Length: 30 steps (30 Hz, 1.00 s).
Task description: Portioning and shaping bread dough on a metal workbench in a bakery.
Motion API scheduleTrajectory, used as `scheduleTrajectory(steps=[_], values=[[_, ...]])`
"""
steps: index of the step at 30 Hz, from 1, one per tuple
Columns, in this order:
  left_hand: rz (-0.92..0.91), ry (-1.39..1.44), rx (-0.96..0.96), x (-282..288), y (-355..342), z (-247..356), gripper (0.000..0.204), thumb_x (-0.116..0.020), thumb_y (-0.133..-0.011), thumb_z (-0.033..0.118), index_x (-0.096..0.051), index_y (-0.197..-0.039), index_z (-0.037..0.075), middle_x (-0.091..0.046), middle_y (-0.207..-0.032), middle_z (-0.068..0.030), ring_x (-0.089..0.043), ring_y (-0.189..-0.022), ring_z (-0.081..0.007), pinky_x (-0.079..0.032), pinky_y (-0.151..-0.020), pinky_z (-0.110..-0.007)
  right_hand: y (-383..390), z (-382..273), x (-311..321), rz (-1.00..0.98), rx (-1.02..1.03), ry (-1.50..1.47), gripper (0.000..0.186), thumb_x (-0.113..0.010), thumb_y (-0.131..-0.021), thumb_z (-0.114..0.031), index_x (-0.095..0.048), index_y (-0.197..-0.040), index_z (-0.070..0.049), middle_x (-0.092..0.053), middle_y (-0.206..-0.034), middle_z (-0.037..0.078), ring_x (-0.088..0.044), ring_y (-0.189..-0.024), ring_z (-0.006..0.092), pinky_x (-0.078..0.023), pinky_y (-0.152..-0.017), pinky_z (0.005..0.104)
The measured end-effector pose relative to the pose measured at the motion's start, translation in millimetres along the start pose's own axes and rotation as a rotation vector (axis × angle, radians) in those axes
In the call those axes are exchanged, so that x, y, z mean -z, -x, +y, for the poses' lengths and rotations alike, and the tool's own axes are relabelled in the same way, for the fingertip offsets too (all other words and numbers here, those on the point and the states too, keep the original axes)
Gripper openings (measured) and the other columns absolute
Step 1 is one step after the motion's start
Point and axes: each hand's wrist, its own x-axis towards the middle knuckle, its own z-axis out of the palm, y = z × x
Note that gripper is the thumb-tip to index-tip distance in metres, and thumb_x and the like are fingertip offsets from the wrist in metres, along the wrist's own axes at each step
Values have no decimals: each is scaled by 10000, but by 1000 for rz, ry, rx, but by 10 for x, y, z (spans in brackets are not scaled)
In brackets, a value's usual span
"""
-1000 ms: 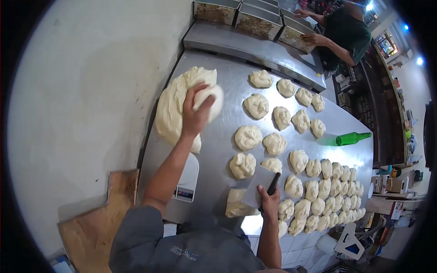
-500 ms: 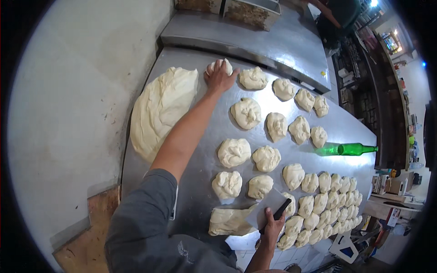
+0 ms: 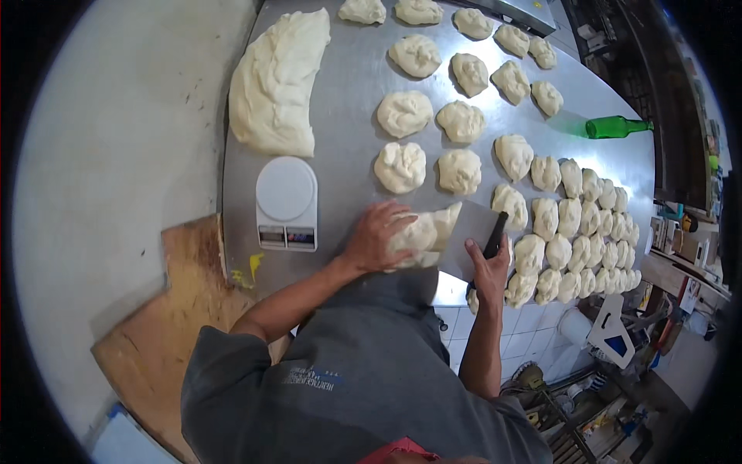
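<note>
My left hand [image 3: 379,236] is curled over a piece of dough [image 3: 425,232] at the table's near edge. My right hand [image 3: 488,255] grips the black handle [image 3: 496,236] of a wide metal scraper [image 3: 471,232], whose blade is beside that same piece. A big slab of dough [image 3: 274,85] lies at the back left, with a white kitchen scale [image 3: 286,193] in front of it. Many separate dough lumps [image 3: 404,114] are laid in rows across the middle and right of the steel table [image 3: 348,139], packed closely on the right.
A green bottle [image 3: 614,127] lies at the table's far right end, among dark shelving. A painted wall [image 3: 100,155] and a plywood board [image 3: 154,340] border the left. Below the right edge are a white bucket [image 3: 576,325] and a tiled surface [image 3: 525,332].
My left hand has come back from the far side to the front dough piece. The view has tipped down, taking the co-worker and tins out of sight. My right hand still holds the scraper.
</note>
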Motion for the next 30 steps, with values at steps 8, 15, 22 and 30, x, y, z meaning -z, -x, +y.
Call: scheduleTrajectory(steps=[8,15,22,30], values=[[-21,-308,109,-532,307,222,964,-896,-692,406,-476,-1501,91,-551,-1455,-136,-548,-1282,-353,-420,-1107,-468,218,256,-230,-127,317,350,544,-692,-875,-96,-524,-1386,-18,-706,-1011,246,-676,-813,383,-544,-743,457],[-63,-105,144,-487,564,134,840,-875,-679,226,-529,-1430,76,-599,-1248,-129,-602,-1117,-343,-495,-980,-433,246,460,-662,-113,353,738,436,-605,-921,-135,-451,-1316,-31,-714,-978,272,-681,-812,522,-508,-694,576],[-84,51,289,-242,665,232,668,-845,-704,99,-608,-1328,75,-596,-1159,-122,-638,-1003,-343,-535,-909,-423,187,609,-972,-129,388,760,346,-599,-915,-128,-453,-1216,-38,-705,-931,268,-676,-808,533,-497,-688,600],[94,115,313,239,763,194,632,-837,-735,120,-676,-1346,106,-633,-1200,-129,-624,-1022,-291,-530,-910,-398,115,661,-974,-154,444,762,403,-602,-906,-135,-441,-1261,-31,-703,-926,280,-676,-812,531,-499,-698,597]])
